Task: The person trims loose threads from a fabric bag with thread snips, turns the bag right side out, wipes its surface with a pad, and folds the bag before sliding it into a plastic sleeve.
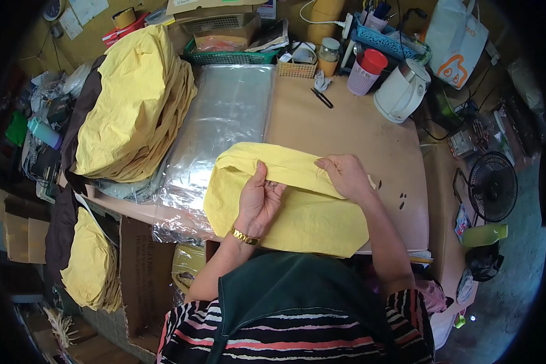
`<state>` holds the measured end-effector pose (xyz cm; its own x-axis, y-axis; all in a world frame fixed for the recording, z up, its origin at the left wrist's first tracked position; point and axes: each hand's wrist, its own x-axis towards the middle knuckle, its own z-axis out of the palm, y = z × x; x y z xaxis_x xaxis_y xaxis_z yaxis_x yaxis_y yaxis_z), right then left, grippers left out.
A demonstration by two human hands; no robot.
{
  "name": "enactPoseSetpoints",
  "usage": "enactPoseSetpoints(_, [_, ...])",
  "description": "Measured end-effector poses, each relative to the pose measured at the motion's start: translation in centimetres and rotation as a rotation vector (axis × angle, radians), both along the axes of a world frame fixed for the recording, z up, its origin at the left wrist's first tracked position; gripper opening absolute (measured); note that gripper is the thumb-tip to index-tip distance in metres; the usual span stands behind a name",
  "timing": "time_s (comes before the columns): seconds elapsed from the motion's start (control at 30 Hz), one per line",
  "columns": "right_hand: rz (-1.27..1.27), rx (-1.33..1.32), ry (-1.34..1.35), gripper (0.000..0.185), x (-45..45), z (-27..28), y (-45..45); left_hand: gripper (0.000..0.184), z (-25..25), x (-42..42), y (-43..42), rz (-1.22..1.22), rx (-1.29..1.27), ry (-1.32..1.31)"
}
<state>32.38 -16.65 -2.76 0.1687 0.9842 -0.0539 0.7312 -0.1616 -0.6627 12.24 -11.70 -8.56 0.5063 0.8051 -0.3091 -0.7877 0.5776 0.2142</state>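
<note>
A yellow cloth piece [309, 224], perhaps a sewn cover or bag, lies across the front of the table with a folded band along its far edge. My left hand [261, 203], palm up, grips the band with the thumb on top and the fingers partly underneath. On the band's right part, my right hand [346, 176] is closed in a pinch, its fingertips partly hidden. The band runs taut between the two hands. A gold watch [244, 236] is on my left wrist.
A tall stack of yellow cloth pieces [127, 103] stands at left beside clear plastic sheets [233, 103]. Small scissors or thread snips [322, 98], a white kettle [402, 91] and a lilac cup [364, 76] are farther back. A black fan [492, 186] stands at right.
</note>
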Motion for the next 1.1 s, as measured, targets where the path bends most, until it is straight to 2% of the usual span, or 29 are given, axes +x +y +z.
enactPoseSetpoints(0.1, [0.027,0.055,-0.034,0.029,0.4,-2.5,0.1,0.031,1.1,0.1,-0.9,0.042,0.016,0.089])
enactPoseSetpoints(0.13, [0.02,0.193,-0.137,0.027,0.2,-3.1,0.1,0.031,0.9,0.0,-0.6,0.042,0.019,0.09])
enactPoseSetpoints(0.17, [0.015,0.328,-0.241,0.026,-0.1,-3.4,0.1,0.029,0.3,-0.2,-0.3,-0.016,0.132,0.222])
enactPoseSetpoints(0.2, [0.017,0.327,-0.24,0.026,-1.0,-2.6,0.3,0.027,-0.1,-0.3,-0.3,-0.074,0.241,0.354])
enactPoseSetpoints(0.27, [0.03,0.71,-0.413,0.021,-3.1,-0.4,0.9,0.025,0.6,0.6,-1.1,-0.085,0.236,0.35])
enactPoseSetpoints(0.3, [0.032,0.71,-0.411,0.021,-3.1,-0.4,1.0,0.023,0.9,0.9,-1.3,-0.096,0.234,0.345])
enactPoseSetpoints(0.37, [0.18,0.386,-0.369,0.017,-3.1,-0.3,1.4,0.021,-0.5,0.3,-0.7,-0.124,0.235,0.331])
enactPoseSetpoints(0.4, [0.184,0.39,-0.365,0.017,-2.7,-0.3,1.5,0.02,-0.4,0.1,-0.1,-0.025,0.168,0.319])
enactPoseSetpoints(0.43, [0.185,0.266,-0.364,0.018,-2.0,-0.2,1.6,0.018,-0.2,-0.3,0.3,0.075,0.1,0.304])
enactPoseSetpoints(0.47, [0.187,0.142,-0.365,0.019,-1.7,-0.1,1.8,0.014,0.1,-0.9,0.5,0.056,0.145,0.355])
enactPoseSetpoints(0.5, [0.196,0.146,-0.366,0.019,-2.3,0.1,2.1,0.014,0.0,-0.8,0.3,0.066,0.145,0.355])
enactPoseSetpoints(0.57, [0.062,0.548,-0.338,0.023,-4.3,0.4,2.5,0.012,-0.5,0.0,-0.7,0.036,0.175,0.363])
enactPoseSetpoints(0.6, [0.066,0.547,-0.337,0.023,-4.9,0.4,2.8,0.011,-0.6,0.4,-1.2,0.018,0.184,0.341])
enactPoseSetpoints(0.67, [0.131,0.341,-0.442,0.023,-5.8,0.5,3.4,0.014,-0.8,0.3,-2.0,-0.029,0.202,0.328])
enactPoseSetpoints(0.7, [0.132,0.343,-0.441,0.023,-5.9,0.3,3.4,0.017,-0.6,0.2,-2.1,-0.08,0.222,0.314])
enactPoseSetpoints(0.73, [0.144,0.336,-0.385,0.023,-5.8,-0.2,3.3,0.029,-0.1,0.0,-1.8,-0.101,0.166,0.267])
enactPoseSetpoints(0.8, [0.163,0.326,-0.33,0.024,-5.5,-0.4,3.4,0.032,0.3,-0.6,-1.2,-0.04,0.112,0.256])
enactPoseSetpoints(0.83, [0.147,0.216,-0.295,0.023,-5.2,-0.4,3.5,0.035,0.3,-1.1,-1.0,0.013,0.057,0.247])
enactPoseSetpoints(0.87, [0.13,0.106,-0.26,0.022,-5.2,-0.4,3.5,0.035,-1.0,-1.6,-0.9,-0.02,0.106,0.221])
enactPoseSetpoints(0.9, [0.132,0.105,-0.26,0.022,-5.3,-0.5,3.5,0.035,-0.6,-1.5,-1.3,-0.019,0.105,0.221])
enactPoseSetpoints(0.97, [0.121,0.221,-0.409,0.02,-5.6,-0.7,3.5,0.03,0.5,-0.8,-2.2,0.021,0.222,0.45])
enactPoseSetpoints(1.0, [0.121,0.218,-0.408,0.02,-6.1,-0.5,3.6,0.027,0.0,-0.4,-2.4,0.03,0.205,0.454])
enactPoseSetpoints(1.07, [0.172,0.586,-0.444,0.019,-7.7,0.1,4.2,0.026,-1.7,0.2,-2.6,0.0,0.252,0.416])
enactPoseSetpoints(1.1, [0.169,0.586,-0.445,0.019,-8.1,0.0,4.6,0.026,-2.0,0.4,-2.7,-0.027,0.304,0.377])
